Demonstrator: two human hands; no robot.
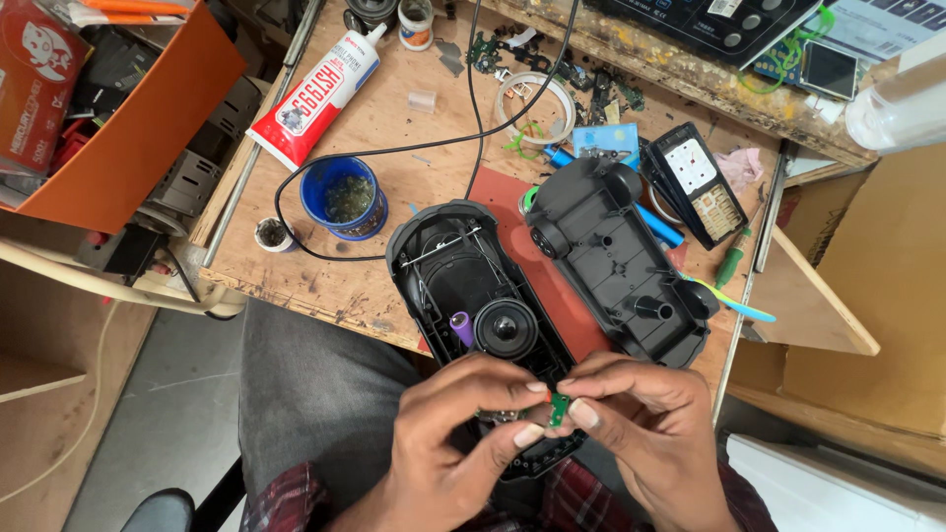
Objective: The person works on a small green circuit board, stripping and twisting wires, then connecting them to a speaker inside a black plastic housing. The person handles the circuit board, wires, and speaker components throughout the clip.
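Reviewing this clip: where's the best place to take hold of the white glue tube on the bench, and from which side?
Likely around the broad middle of the glue tube, from above. It lies flat and slanted on the bench, its long sides free, and its nozzle end is too narrow.

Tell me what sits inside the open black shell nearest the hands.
Inside the open black shell: a round black speaker, a purple cylinder and thin wires. Its near end is covered by the left hand and right hand.
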